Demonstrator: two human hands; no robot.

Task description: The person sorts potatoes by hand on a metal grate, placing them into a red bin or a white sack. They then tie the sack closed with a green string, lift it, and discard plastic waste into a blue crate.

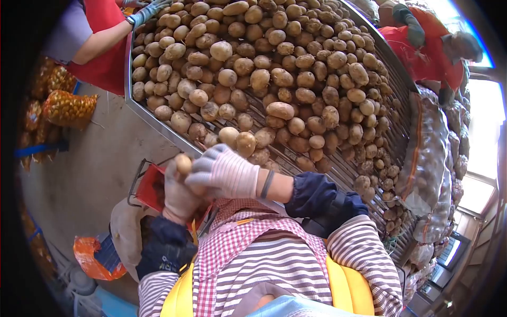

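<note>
My left hand (179, 195), in a pale work glove, grips a small light-brown potato (184, 164) at its fingertips, just beyond the near edge of the sorting table. Right beside it is my right hand (224, 171), in a white and grey knit glove. Its fingers are bent and pressed together against the left hand; what lies under them is hidden. Both hands are slightly blurred. Many loose potatoes (281, 110) cover the slatted metal table (158, 126) in front of me, some close to my right hand's knuckles.
A red container (150, 186) sits below my left hand. At the upper left a co-worker's gloved hand (149, 12) reaches onto the potatoes; another person in red (433, 47) is at the upper right. Filled net sacks (68, 109) stand left, large sacks (425, 153) right.
</note>
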